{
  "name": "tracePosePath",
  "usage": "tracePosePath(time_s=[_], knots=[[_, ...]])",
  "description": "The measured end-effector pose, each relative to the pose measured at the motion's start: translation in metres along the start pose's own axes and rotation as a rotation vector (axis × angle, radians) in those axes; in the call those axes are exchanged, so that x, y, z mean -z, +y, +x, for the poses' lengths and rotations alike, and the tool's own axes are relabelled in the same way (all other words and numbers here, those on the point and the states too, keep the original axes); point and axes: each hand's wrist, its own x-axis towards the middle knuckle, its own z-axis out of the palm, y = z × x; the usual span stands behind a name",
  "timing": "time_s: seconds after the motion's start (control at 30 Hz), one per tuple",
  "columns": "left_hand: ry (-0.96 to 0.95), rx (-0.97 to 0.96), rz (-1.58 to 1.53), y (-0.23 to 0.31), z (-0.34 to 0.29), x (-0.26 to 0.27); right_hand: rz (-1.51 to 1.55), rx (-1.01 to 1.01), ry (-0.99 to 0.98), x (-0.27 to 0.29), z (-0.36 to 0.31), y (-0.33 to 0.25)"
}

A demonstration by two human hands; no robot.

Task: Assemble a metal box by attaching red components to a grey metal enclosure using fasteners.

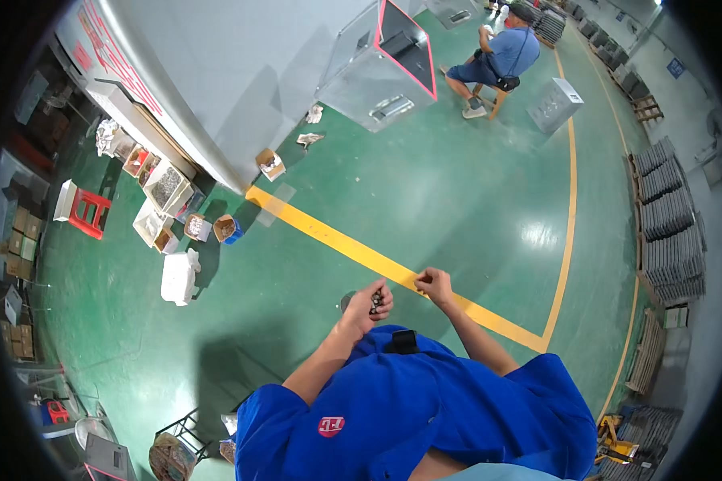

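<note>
My left hand (361, 311) is raised in front of my blue shirt, its fingers curled around several small metal pieces (375, 301), dark and shiny. Their exact kind is too small to make out. A dark rounded edge (346, 301) shows beside the wrist side of that hand; I cannot tell what it belongs to. Apart from it, to the right, my right hand (436, 287) is closed in a pinch, thumb against the fingers. Whatever sits between those fingertips, if anything, is hidden.
Yellow floor tape (337, 240) crosses the green floor ahead. Small boxes of parts (168, 188), a white bag-like bundle (180, 276) and a red stool (88, 212) stand left. A large grey cabinet (377, 88) and a seated person (512, 54) are farther off; stacked grey panels (670, 208) line the right.
</note>
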Motion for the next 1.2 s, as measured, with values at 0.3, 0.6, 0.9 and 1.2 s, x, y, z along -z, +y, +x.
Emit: tracePosePath(time_s=[0.3, 0.6, 0.9, 1.2], knots=[[0.107, -0.097, -0.175, 0.095, 0.012, 0.049, 0.081, 0.216, 0.217, -0.004, 0.163, -0.110], [0.166, -0.168, -0.209, 0.202, 0.061, 0.052, 0.257, 0.377, 0.422, 0.031, 0.316, -0.219], [0.204, -0.203, -0.240, 0.315, 0.132, 0.029, -0.132, 0.897, 0.773, 0.045, 0.436, -0.292], [0.192, -0.118, -0.143, 0.386, 0.155, 0.023, -0.236, 0.905, 0.946, 0.047, 0.493, -0.306]])
